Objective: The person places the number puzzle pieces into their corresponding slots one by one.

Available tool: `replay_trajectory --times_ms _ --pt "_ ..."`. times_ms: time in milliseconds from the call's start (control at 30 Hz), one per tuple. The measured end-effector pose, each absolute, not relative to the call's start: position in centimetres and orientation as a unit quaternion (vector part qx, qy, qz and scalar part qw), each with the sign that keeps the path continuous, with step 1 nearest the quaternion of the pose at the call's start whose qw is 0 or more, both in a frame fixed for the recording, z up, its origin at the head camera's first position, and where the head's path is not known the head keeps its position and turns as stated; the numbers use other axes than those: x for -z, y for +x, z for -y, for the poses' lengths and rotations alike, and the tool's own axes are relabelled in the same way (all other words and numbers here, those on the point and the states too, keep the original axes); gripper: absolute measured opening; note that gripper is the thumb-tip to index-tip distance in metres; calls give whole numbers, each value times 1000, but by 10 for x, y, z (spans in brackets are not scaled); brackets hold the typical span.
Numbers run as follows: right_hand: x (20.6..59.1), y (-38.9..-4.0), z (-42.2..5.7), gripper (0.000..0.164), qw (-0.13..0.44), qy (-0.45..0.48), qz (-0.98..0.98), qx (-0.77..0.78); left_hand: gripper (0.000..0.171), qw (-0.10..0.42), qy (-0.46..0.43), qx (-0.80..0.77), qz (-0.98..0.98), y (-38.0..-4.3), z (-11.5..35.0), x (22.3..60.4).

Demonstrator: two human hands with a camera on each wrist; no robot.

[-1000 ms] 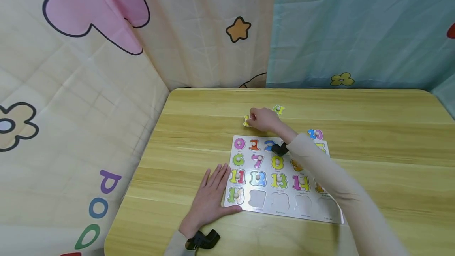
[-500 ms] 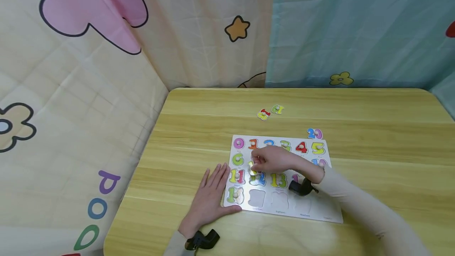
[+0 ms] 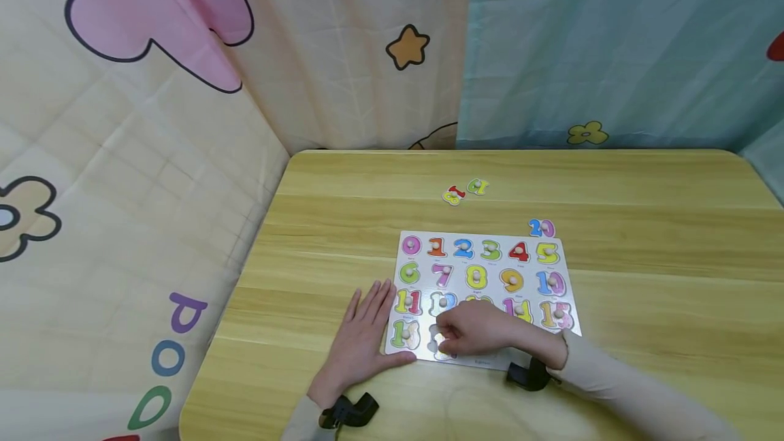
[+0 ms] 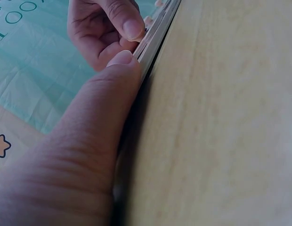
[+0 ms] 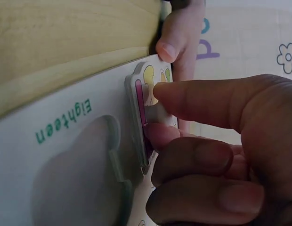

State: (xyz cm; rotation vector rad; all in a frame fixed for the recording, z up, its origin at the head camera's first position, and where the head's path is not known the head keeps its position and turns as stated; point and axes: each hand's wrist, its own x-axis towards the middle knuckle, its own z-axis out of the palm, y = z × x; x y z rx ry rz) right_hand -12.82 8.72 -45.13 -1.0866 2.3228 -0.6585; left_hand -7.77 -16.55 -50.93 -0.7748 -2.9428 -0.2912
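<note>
A white number puzzle board (image 3: pixel 450 236) with knobbed number pieces lies on the table. My right hand (image 3: pixel 474 327) pinches the knob of a number piece (image 5: pixel 140 101) over the bottom row, beside the 16 piece (image 3: pixel 405 335). In the right wrist view this piece shows a yellow part and a purple part, and sits slightly proud of the board near the recess (image 5: pixel 80 174) labelled Eighteen. My left hand (image 3: pixel 361 346) lies flat with straight fingers at the board's left edge, its thumb against the lower left corner.
On the wooden table (image 3: pixel 661 278), beyond the board, lie the 18 piece (image 3: pixel 453 195) and the 19 piece (image 3: pixel 478 187), both turned. The 20 piece (image 3: pixel 542 228) lies at the board's top right edge. Printed curtains (image 3: pixel 343 53) hang behind and at the left.
My right hand has brought a number piece from the far side of the table down to the board's bottom row. The left hand has stayed in place.
</note>
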Motion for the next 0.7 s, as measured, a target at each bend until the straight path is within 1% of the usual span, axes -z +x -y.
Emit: replay_trajectory --times_ms 300,467,700 --pt "454 -128 -76 28 219 -400 -861 224 110 33 -249 87 964 -78 166 510" --pt "451 -129 -72 28 219 -397 -866 211 110 37 -249 89 964 -78 166 509" --pt "447 -132 -73 28 223 -398 -866 206 110 27 -247 80 965 -78 166 510"
